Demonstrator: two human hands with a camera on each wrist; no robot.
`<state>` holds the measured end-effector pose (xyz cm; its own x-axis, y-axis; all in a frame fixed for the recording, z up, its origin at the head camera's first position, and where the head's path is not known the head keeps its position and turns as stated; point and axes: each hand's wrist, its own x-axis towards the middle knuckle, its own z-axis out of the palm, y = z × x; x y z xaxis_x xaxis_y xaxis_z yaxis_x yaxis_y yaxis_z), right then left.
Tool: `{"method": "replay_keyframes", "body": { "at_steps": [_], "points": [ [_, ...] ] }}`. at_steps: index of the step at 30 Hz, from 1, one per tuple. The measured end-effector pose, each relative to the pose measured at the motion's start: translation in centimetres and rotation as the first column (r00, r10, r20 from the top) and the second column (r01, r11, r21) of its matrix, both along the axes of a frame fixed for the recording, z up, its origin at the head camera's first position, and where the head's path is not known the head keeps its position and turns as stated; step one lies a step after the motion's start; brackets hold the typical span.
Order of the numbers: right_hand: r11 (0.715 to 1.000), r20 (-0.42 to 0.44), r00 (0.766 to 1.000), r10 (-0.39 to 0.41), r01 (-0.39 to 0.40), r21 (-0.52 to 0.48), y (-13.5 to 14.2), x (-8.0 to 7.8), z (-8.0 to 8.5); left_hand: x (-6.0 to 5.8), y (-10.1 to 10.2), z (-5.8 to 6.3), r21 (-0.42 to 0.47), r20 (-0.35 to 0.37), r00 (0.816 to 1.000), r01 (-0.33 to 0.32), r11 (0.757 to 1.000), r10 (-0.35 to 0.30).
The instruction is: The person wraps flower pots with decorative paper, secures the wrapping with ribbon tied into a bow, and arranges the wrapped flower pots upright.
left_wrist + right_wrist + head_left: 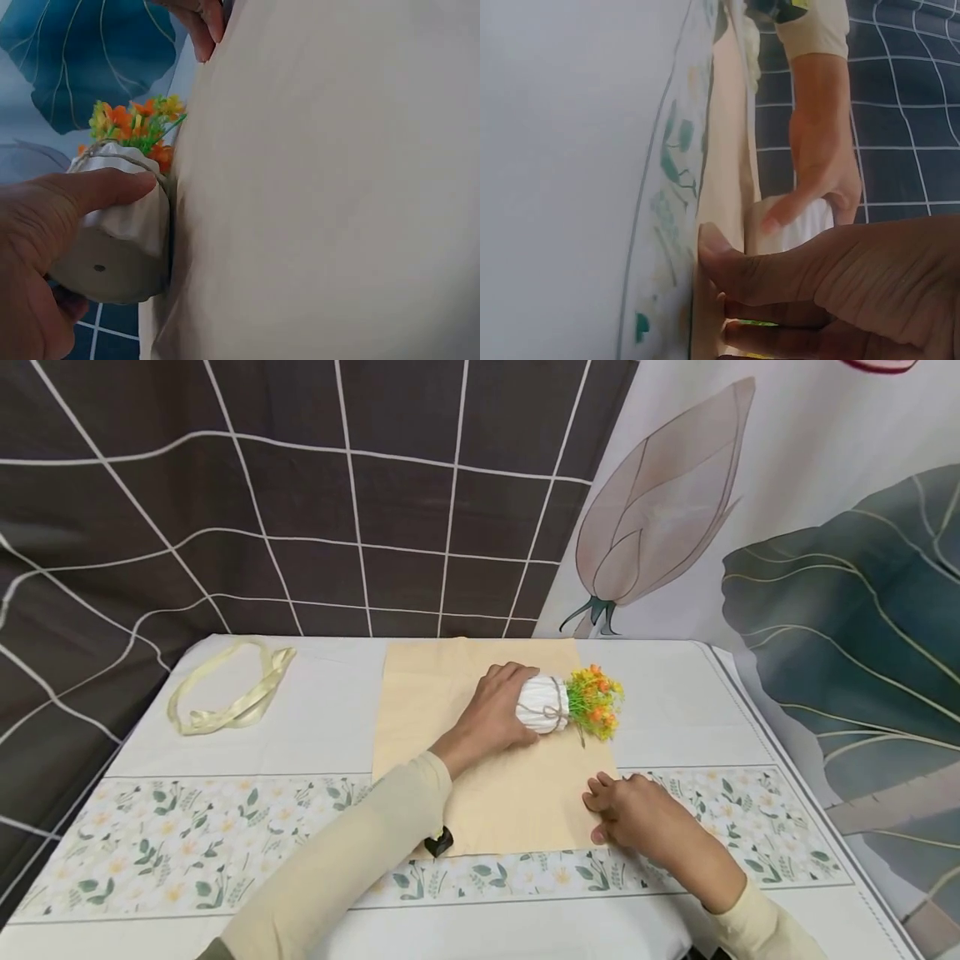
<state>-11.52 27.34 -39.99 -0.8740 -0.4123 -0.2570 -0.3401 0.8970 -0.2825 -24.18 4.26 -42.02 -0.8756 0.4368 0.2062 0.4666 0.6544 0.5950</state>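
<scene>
A small white ribbed flower pot lies on its side with twine tied round it. Orange and yellow artificial flowers on green stems point to the right. My left hand grips the pot near its base; the left wrist view shows the thumb along its side and a hole in the pot's bottom. Under the pot lies a flat peach-coloured sheet. My right hand rests at the sheet's right edge near the front corner, fingers bent and thumb apart from them.
A loop of pale yellow ribbon lies at the table's back left. The white tablecloth has a floral band across it. Behind the table hang a dark checked cloth and a leaf-patterned curtain.
</scene>
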Motion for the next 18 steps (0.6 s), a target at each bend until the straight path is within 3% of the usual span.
{"method": "replay_keyframes", "body": {
  "at_steps": [5,9,13,15,18],
  "points": [
    [0.996,-0.011,0.999,0.042,-0.041,0.077,-0.3,-1.0,1.1,0.0,-0.3,-0.2,0.006,0.004,1.0,0.014,1.0,-0.014],
    [0.999,-0.15,0.988,0.034,-0.028,0.041,-0.8,-2.8,2.1,-0.1,-0.4,-0.3,0.007,0.008,1.0,0.015,1.0,-0.015],
    [0.999,-0.393,0.919,0.003,-0.02,-0.04,-1.7,-4.9,2.8,0.0,-0.6,-0.4,-0.006,0.038,0.999,0.01,1.0,-0.01],
    [0.998,-0.465,0.885,-0.003,-0.029,-0.063,-2.2,-6.2,2.9,0.0,-0.8,-0.3,-0.003,0.052,0.999,0.007,1.0,-0.007],
    [0.996,-0.468,0.883,0.016,-0.054,-0.07,-3.2,-8.1,3.0,0.2,-1.5,-0.1,0.003,0.068,0.998,-0.004,1.0,0.004]
  ]
}}
